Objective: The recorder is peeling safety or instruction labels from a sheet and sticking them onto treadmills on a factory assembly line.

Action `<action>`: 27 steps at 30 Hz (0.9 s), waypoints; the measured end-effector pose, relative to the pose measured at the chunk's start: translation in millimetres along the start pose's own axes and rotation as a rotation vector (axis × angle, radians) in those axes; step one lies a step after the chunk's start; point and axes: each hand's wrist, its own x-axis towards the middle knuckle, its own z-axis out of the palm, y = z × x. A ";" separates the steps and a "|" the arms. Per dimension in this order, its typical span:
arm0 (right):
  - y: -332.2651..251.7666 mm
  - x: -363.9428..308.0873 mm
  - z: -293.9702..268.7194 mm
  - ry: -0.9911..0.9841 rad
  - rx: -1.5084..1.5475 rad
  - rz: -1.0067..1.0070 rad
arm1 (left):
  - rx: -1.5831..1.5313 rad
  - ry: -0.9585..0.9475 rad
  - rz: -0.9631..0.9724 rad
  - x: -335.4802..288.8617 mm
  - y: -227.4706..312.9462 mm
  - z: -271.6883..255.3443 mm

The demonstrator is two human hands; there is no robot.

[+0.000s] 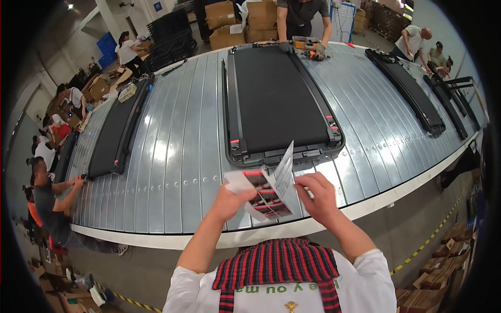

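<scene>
In front of my chest my left hand (231, 202) is closed on a sticker sheet (270, 202) printed in black, red and white, its thumb lying over the sheet. My right hand (319, 197) pinches the edge of a white printed paper (285, 171) that stands up beside the sheet. Whether the two are joined, I cannot tell. Just beyond them lies a treadmill deck (274, 99) with a wide black belt in a dark frame. Small red marks show at its near corners.
The decks rest on a ribbed metal conveyor (177, 151) with a pale front edge (182, 239). At its far side a gloved co-worker (302, 21) bends over the deck near an orange toolbox (305, 43). More decks lie left (117, 135) and right (409, 91).
</scene>
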 end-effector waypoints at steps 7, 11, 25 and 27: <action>-52.9 42.7 41.9 -0.144 0.359 -0.053 | 0.278 -0.312 0.401 -39.8 44.0 -18.2; -63.9 59.4 61.5 -0.137 0.347 -0.160 | 0.418 -0.216 0.573 -49.1 53.3 -30.6; -40.9 83.5 84.4 -0.410 0.607 -0.025 | 0.098 -0.286 0.377 -33.7 42.7 -59.8; -31.6 84.3 87.4 -0.495 0.729 0.100 | 0.107 -0.263 0.383 -34.3 40.6 -59.5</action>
